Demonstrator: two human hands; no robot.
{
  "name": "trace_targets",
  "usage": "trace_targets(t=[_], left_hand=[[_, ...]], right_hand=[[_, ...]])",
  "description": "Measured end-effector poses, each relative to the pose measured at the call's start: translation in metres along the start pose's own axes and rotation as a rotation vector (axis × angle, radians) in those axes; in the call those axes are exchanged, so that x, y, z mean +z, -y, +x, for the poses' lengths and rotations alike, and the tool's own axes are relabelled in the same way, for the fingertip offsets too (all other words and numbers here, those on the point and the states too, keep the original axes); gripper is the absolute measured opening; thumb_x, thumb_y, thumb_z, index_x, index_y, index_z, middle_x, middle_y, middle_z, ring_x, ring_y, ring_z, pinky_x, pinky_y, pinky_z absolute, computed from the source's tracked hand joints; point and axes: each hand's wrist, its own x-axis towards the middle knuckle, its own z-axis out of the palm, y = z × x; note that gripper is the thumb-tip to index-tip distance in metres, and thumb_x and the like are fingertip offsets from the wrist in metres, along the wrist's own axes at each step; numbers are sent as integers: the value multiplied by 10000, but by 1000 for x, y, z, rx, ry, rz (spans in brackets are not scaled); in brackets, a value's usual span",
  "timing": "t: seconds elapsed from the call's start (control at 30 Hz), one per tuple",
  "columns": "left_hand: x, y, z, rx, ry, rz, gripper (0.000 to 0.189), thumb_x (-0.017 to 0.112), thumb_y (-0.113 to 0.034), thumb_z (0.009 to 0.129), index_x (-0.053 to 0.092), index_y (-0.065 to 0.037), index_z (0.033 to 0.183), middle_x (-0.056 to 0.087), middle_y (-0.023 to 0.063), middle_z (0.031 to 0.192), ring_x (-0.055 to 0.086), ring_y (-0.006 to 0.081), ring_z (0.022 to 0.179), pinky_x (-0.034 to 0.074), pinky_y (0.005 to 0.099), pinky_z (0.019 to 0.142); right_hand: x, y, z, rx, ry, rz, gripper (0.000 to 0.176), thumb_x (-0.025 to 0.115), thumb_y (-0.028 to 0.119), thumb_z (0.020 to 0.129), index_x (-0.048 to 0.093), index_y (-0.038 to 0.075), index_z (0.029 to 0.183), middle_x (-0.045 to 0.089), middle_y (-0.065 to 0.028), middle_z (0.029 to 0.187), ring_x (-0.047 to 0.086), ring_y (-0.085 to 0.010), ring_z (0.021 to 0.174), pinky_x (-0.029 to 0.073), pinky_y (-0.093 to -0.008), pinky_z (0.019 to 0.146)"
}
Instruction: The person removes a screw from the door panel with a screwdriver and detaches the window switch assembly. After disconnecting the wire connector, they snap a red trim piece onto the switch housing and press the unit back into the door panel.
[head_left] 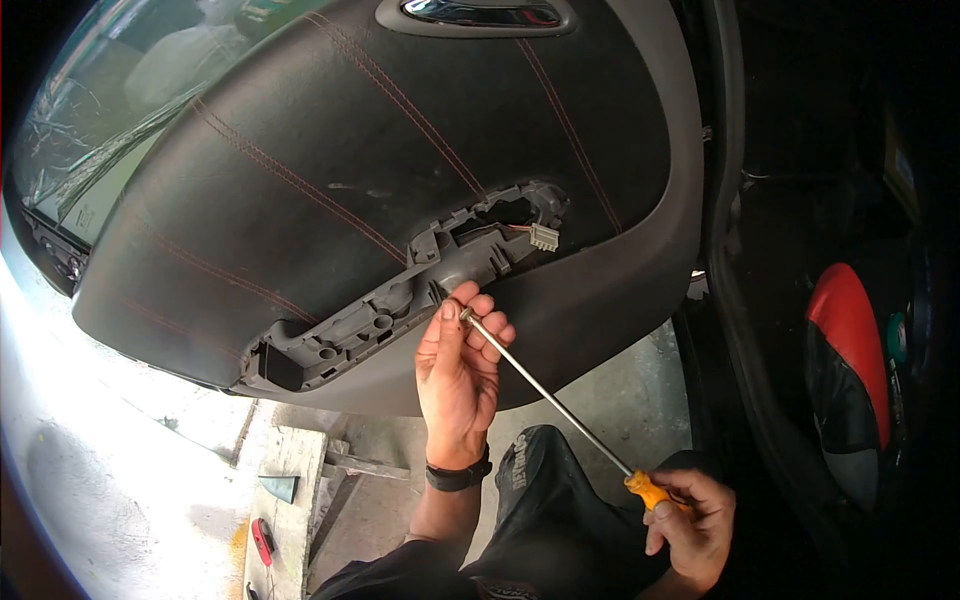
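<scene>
The right hand [693, 520] gripped the orange handle of a long screwdriver [548, 400] while the left hand [458, 365] pinched its tip against the grey armrest frame [390, 310] of the black door panel [330, 170].

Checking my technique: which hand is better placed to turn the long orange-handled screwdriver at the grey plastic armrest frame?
Right, likely. The right hand wraps the handle of the long orange-handled steel screwdriver; the left hand only pinches its tip at the grey plastic armrest frame.
</scene>
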Motion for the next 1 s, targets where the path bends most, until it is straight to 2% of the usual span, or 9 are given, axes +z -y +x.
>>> trace_targets(t=[0.07, 0.1, 0.17, 0.23, 0.33, 0.37, 0.47, 0.67, 1.0], left_hand=[[1, 0, 2, -7, -11, -23, 340, 514, -234, 1072, 596, 28, 1273, 720, 120, 1081, 736, 198, 903, 630, 351, 823], [2, -1, 3, -9, -9, -38, 340, 518, -237, 1071, 597, 26, 1271, 719, 115, 1083, 734, 194, 903, 629, 347, 823], [4, -2, 3, -16, -16, -76, 331, 516, -237, 1072, 593, 14, 1272, 716, 101, 1095, 732, 171, 905, 633, 329, 821], [8, -1, 4, -21, -25, -126, 314, 504, -233, 1076, 583, -7, 1279, 715, 82, 1115, 732, 135, 912, 640, 303, 815], [10, 2, 6, -26, -18, -215, 300, 495, -222, 1078, 578, -11, 1274, 715, 86, 1133, 734, 140, 939, 644, 300, 845], [11, 3, 5, -24, -20, -223, 300, 490, -219, 1080, 572, -10, 1279, 712, 89, 1145, 732, 143, 955, 642, 302, 853], [11, 4, 5, -2, -12, -233, 310, 475, -210, 1084, 549, -4, 1303, 696, 106, 1198, 723, 156, 1012, 635, 314, 883], [25, 6, 1, 93, -35, -21, 418, 456, -249, 1092, 476, 4, 1424, 607, 165, 1365, 659, 242, 1168, 583, 394, 982], [35, 11, 3, 202, -22, 152, 461, 391, -220, 1105, 366, 18, 1499, 480, 227, 1482, 567, 337, 1298, 543, 487, 1046]], right_hand=[[12, 3, -1, 6, -11, 39, 359, 722, 58, 823, 623, -118, 1120, 662, -159, 742, 579, -112, 488, 479, -250, 444], [13, 3, -8, -43, -8, -60, 425, 712, 69, 842, 613, -70, 1231, 632, -131, 726, 604, -156, 500, 502, -283, 459], [14, 23, -22, -36, 111, -74, 474, 697, 8, 889, 508, -33, 1322, 669, -182, 1063, 700, -256, 813, 574, -358, 765], [6, 11, -14, 584, 131, 338, 325, 717, 94, 897, 567, -40, 1152, 669, -160, 963, 690, -209, 738, 600, -324, 729], [9, 10, -17, 338, 340, 429, 378, 664, 53, 932, 505, -40, 1263, 656, -188, 1047, 697, -229, 785, 598, -368, 785], [13, 15, -28, -373, 460, 67, 562, 686, 25, 910, 415, -39, 1398, 645, -203, 1151, 704, -241, 844, 567, -362, 828], [15, 21, -19, -583, 424, -89, 504, 680, 22, 918, 466, -66, 1366, 665, -205, 1099, 708, -248, 853, 561, -355, 852], [27, 24, -18, -609, 251, -141, 389, 672, 13, 922, 561, -89, 1281, 704, -192, 1010, 710, -235, 858, 570, -333, 809], [42, 30, -4, -690, 184, -246, 357, 680, -24, 882, 605, -66, 1228, 694, -196, 1058, 709, -268, 841, 578, -342, 747]])
